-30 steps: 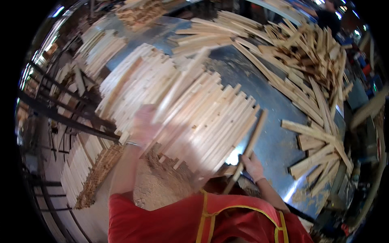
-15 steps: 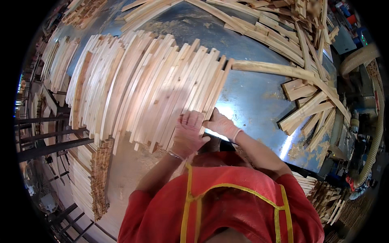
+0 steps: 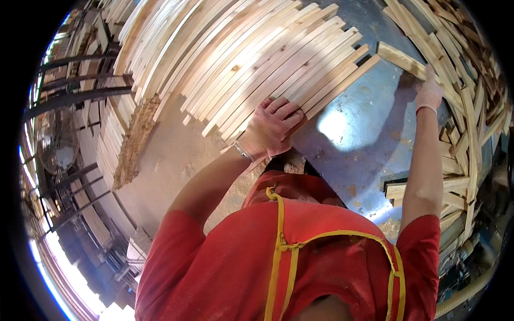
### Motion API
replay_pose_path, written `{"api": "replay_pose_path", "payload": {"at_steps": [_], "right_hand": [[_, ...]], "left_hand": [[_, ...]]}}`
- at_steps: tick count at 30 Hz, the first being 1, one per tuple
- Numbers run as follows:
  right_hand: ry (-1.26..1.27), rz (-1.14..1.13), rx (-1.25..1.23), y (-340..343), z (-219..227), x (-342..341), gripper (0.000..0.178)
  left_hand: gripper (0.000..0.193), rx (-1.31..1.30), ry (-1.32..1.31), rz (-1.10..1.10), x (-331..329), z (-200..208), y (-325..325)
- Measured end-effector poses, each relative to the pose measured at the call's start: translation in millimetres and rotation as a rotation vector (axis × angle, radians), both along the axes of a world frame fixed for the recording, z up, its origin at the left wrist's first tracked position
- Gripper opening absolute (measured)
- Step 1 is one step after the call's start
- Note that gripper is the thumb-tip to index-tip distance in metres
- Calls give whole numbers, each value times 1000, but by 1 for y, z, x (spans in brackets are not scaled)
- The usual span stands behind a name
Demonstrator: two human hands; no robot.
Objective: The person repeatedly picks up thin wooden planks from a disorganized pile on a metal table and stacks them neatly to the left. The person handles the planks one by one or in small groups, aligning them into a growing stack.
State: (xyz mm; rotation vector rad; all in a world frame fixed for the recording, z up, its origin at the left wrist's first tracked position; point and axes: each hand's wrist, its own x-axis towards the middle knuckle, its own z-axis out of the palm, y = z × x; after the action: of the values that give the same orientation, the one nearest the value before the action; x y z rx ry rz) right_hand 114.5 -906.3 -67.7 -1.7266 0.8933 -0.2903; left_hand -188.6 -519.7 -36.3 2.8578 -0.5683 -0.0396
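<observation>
Here's the stick (image 3: pixel 400 59), lone on the table (image 3: pixel 348 120), and our right hand (image 3: pixel 430 95) is right at its near end, much the closer of the two. From that hand the stick points away to ten o'clock, its long axis running ten to four, the far tip just beside the tip of the row's outermost strip. Are the fingers closed round it? Blur there; we cannot tell.

Over at about nine o'clock from the right hand, our left hand (image 3: pixel 274 124) lies palm down, fingers across the near ends of the row (image 3: pixel 257 69). We see fingers resting on wood; whether they pinch any of it, we cannot tell. Those strips lie side by side, long axes between one and two o'clock, quite across the stick's own line.

No container that we can pick out: at two o'clock from the right hand a heap (image 3: pixel 474 80) lies loose, with short pieces (image 3: pixel 455 184) at about five. Out past our left hand, near nine, there's a stack (image 3: pixel 134 142), with a dark rack (image 3: pixel 80 99) beyond.
</observation>
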Motion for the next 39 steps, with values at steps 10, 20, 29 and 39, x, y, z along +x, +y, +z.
{"api": "replay_pose_path", "payload": {"at_steps": [10, 20, 29, 39], "right_hand": [[-487, -61, 948, -41, -9, 23, 17], [273, 766, 70, 138, -4, -313, 67], [223, 913, 280, 211, 9, -301, 79], [204, 1218, -194, 197, -101, -269, 97]], "left_hand": [[56, -193, -82, 16, 7, -5, 1], [54, -251, -140, -165, -3, 7, 29], [47, -312, -10, 87, -105, 17, 78], [34, -99, -381, -6, -68, -14, -18]]}}
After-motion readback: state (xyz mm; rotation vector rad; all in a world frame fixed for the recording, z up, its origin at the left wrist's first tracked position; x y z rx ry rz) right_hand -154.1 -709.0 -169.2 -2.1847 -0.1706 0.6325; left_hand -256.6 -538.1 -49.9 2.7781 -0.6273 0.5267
